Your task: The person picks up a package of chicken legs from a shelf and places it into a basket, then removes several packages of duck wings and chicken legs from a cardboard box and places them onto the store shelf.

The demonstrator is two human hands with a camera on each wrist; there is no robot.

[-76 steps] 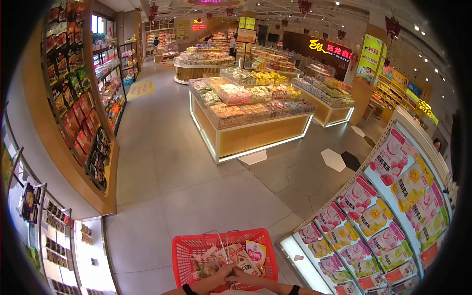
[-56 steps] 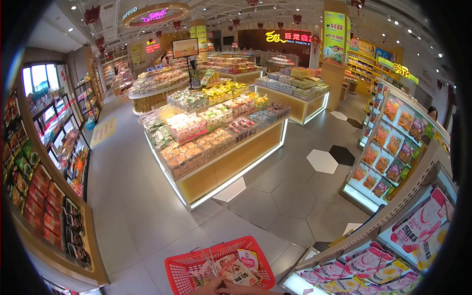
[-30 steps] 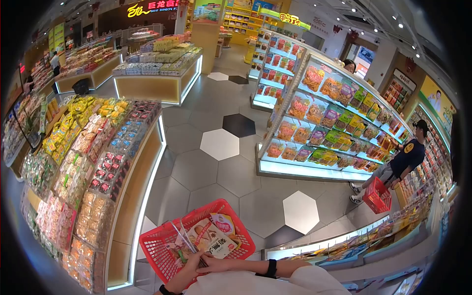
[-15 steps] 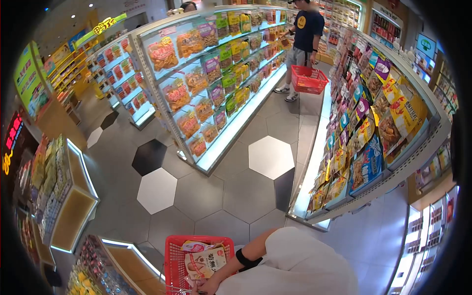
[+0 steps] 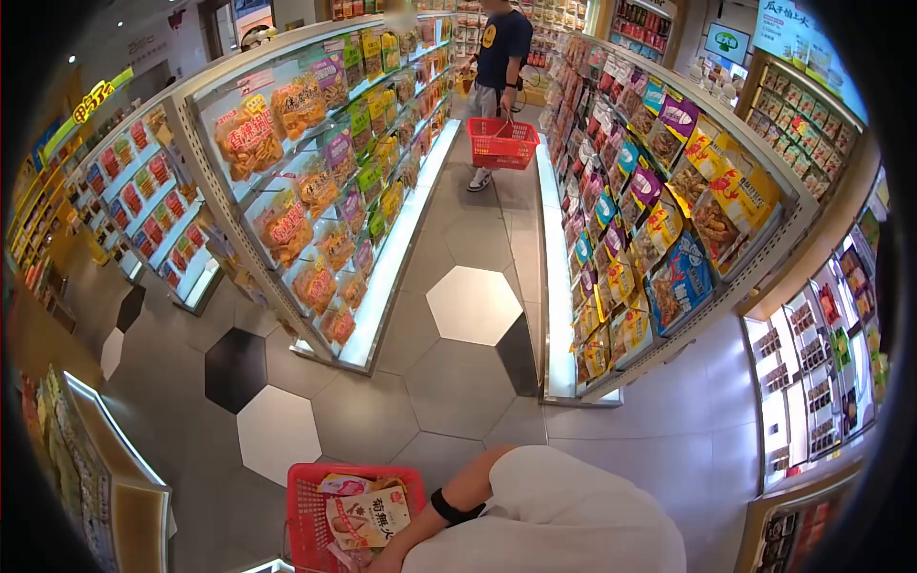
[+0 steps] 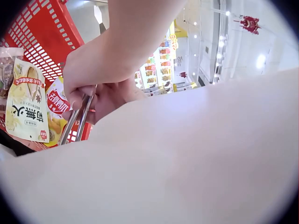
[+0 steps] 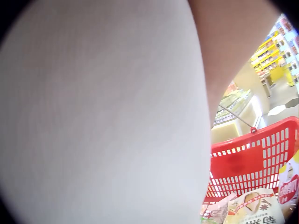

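Note:
A red shopping basket [image 5: 306,516] hangs at the bottom of the head view, holding a cream packet [image 5: 368,518] and other snack packs. Its two metal handles [image 6: 84,116] come together in the left wrist view, where my left hand [image 6: 96,70] curls round them. My right hand [image 5: 385,562] reaches the basket's near side, largely cut off by the head view's lower edge. More fingers show behind the handles in the left wrist view. White cloth covers much of both wrist views and hides the right hand in the right one.
Lit shelves of hanging snack bags stand left [image 5: 325,191] and right [image 5: 659,210], with a tiled aisle [image 5: 468,229] between. A person in a dark T-shirt [image 5: 503,48] stands there with a red basket [image 5: 501,143]. A display counter [image 5: 138,487] is at lower left.
The head view has swung right, from the display counters to the aisle between the shelves. The other person now stands nearer the middle. My basket has shifted slightly left in view.

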